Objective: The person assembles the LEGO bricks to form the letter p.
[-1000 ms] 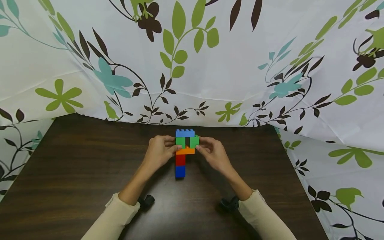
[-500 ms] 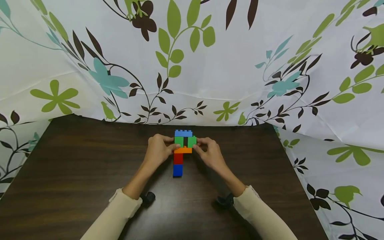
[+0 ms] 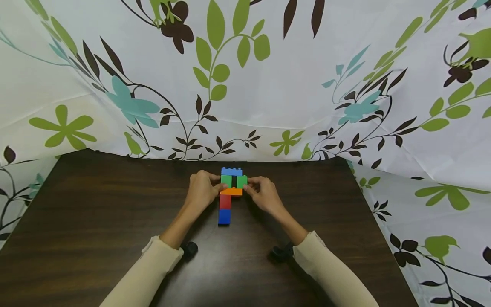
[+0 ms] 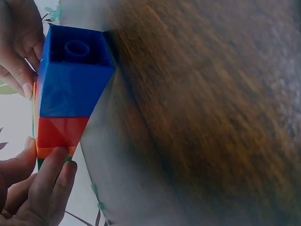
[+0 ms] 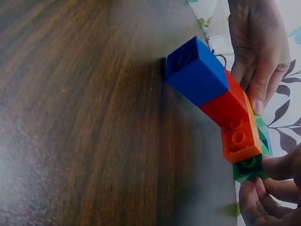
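Between both hands is a joined stack of toy building bricks. A dark blue brick [image 3: 224, 216] forms the near end, then a red brick [image 3: 225, 201], a flat orange brick [image 3: 232, 192], a left green brick [image 3: 226, 181] and a right green brick [image 3: 242, 181], with a light blue brick [image 3: 232, 171] at the far end. My left hand [image 3: 201, 189] pinches the left green brick, fingers reaching behind it. On the other side, my right hand [image 3: 265, 196] pinches the right green brick. The dark blue brick's hollow underside shows in both wrist views.
A dark wooden table [image 3: 115, 221] lies under the arms. Behind it hangs a white cloth [image 3: 299, 85] printed with leaves and birds. Each wrist wears a black camera, one by the left sleeve [image 3: 189, 250] and one by the right sleeve.
The head view has shifted slightly, so background and bricks both sit farther left in it. Both hands keep their grip on the green bricks; the stack looks otherwise the same.
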A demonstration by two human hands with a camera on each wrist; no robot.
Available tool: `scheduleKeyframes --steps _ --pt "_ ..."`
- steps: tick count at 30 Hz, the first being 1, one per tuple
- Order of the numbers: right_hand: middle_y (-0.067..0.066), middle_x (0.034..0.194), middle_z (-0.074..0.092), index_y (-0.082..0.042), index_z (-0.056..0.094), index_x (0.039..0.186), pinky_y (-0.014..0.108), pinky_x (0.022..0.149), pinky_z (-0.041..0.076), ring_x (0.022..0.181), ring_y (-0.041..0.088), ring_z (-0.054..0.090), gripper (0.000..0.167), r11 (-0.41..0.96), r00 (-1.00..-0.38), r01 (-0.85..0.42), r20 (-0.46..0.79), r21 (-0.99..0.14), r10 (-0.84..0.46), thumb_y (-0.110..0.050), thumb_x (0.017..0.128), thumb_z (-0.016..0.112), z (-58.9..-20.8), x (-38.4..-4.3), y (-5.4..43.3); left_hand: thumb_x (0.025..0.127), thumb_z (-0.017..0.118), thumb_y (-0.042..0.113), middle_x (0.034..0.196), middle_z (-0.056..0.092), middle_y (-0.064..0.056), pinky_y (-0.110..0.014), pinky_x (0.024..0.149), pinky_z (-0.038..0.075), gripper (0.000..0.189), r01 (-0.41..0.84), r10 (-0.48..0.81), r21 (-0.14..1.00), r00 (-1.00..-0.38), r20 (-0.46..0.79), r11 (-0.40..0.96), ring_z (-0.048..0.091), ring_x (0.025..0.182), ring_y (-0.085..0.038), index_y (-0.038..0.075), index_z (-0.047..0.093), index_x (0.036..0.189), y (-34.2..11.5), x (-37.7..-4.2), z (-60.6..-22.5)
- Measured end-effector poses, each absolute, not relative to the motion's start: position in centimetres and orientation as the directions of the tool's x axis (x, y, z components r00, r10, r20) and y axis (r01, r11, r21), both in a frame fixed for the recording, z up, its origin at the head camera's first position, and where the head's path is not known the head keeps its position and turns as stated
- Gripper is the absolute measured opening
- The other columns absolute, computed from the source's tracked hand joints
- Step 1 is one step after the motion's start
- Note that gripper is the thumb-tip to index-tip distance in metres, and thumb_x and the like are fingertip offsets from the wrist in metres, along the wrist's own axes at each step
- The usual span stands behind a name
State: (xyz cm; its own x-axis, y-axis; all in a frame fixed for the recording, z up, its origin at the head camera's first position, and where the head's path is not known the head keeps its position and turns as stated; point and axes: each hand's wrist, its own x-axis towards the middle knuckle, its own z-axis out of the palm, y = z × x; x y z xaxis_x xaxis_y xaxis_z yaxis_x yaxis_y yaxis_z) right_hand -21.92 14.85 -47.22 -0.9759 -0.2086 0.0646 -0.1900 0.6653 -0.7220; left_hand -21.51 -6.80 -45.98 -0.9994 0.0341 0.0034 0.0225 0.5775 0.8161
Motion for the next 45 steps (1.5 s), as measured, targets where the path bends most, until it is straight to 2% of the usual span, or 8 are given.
scheduleKeyframes --steps 5,10,15,20,26,30,42,45 --pt "0.017 0.100 0.077 0.007 0.077 0.120 0.038 0.079 0.064 0.088 0.025 0.076 0.028 0.657 -0.967 -0.229 0.093 -0.718 -0.236 -0.014 0.102 0.074 -48.0 -22.6 15.0 0.090 0.089 0.018 0.102 0.081 -0.023 -0.025 0.049 0.037 0.037 0.011 0.029 0.803 -1.000 -0.007 0.596 0.056 0.063 -0.014 -0.006 0.079 0.117 -6.9 -21.8 -46.1" --pt "0.022 0.110 0.077 0.008 0.076 0.122 0.043 0.083 0.064 0.093 0.029 0.076 0.028 0.670 -0.973 -0.190 0.045 -0.717 -0.227 -0.011 0.102 0.074 -47.8 -22.7 14.8 0.092 0.088 0.019 0.101 0.081 -0.023 -0.025 0.050 0.036 0.037 -0.002 0.036 0.797 -0.999 -0.030 0.605 0.052 0.056 -0.012 -0.006 0.079 0.118 -6.9 -22.1 -46.3" --pt "0.019 0.111 0.080 0.005 0.077 0.122 0.038 0.080 0.064 0.090 0.023 0.076 0.028 0.671 -0.967 -0.209 0.049 -0.711 -0.250 -0.015 0.103 0.073 -48.1 -23.2 14.6 0.092 0.088 0.019 0.105 0.081 -0.023 -0.025 0.051 0.039 0.037 0.008 0.042 0.793 -0.999 -0.023 0.609 0.055 0.057 -0.011 -0.006 0.079 0.117 -7.2 -22.4 -46.6" --pt "0.018 0.111 0.081 0.004 0.077 0.123 0.043 0.082 0.063 0.090 0.025 0.074 0.027 0.689 -0.976 -0.140 -0.017 -0.712 -0.216 -0.013 0.103 0.073 -48.0 -23.1 14.1 0.091 0.088 0.020 0.097 0.082 -0.020 -0.025 0.052 0.042 0.036 0.008 0.052 0.795 -0.998 -0.030 0.606 0.058 0.056 -0.011 -0.006 0.080 0.116 -7.4 -22.3 -47.2" --pt "0.018 0.111 0.080 0.004 0.078 0.122 0.039 0.080 0.062 0.088 0.024 0.073 0.026 0.692 -0.975 -0.149 -0.013 -0.706 -0.223 -0.013 0.103 0.073 -47.8 -23.4 14.0 0.091 0.088 0.017 0.095 0.082 -0.020 -0.023 0.052 0.045 0.033 0.032 0.044 0.802 -0.999 0.007 0.596 0.062 0.058 -0.011 -0.007 0.080 0.113 -7.6 -22.3 -47.3" --pt "0.018 0.113 0.080 0.003 0.077 0.123 0.040 0.081 0.063 0.090 0.025 0.073 0.028 0.697 -0.976 -0.142 -0.016 -0.703 -0.215 -0.015 0.103 0.073 -47.8 -23.6 14.0 0.091 0.088 0.017 0.084 0.081 -0.018 -0.021 0.051 0.046 0.034 0.029 0.038 0.808 -0.999 0.008 0.589 0.067 0.057 -0.011 -0.007 0.080 0.115 -7.7 -22.4 -47.3" --pt "0.016 0.115 0.079 0.001 0.073 0.132 0.042 0.088 0.062 0.098 0.025 0.074 0.035 0.674 -0.974 -0.081 -0.086 -0.735 -0.211 -0.021 0.106 0.070 -48.9 -24.0 14.2 0.095 0.084 0.023 0.076 0.079 -0.009 -0.028 0.064 0.056 0.044 -0.066 0.066 0.789 -0.989 -0.133 0.611 0.073 0.063 -0.015 -0.008 0.075 0.125 -7.8 -23.1 -47.2" --pt "0.017 0.117 0.078 0.001 0.071 0.136 0.042 0.089 0.062 0.100 0.026 0.074 0.037 0.667 -0.969 -0.074 -0.104 -0.742 -0.223 -0.023 0.107 0.068 -49.2 -24.0 14.5 0.099 0.080 0.029 0.078 0.078 -0.014 -0.034 0.070 0.058 0.053 -0.084 0.086 0.773 -0.980 -0.177 0.629 0.074 0.067 -0.022 -0.009 0.069 0.133 -8.3 -23.2 -47.1"
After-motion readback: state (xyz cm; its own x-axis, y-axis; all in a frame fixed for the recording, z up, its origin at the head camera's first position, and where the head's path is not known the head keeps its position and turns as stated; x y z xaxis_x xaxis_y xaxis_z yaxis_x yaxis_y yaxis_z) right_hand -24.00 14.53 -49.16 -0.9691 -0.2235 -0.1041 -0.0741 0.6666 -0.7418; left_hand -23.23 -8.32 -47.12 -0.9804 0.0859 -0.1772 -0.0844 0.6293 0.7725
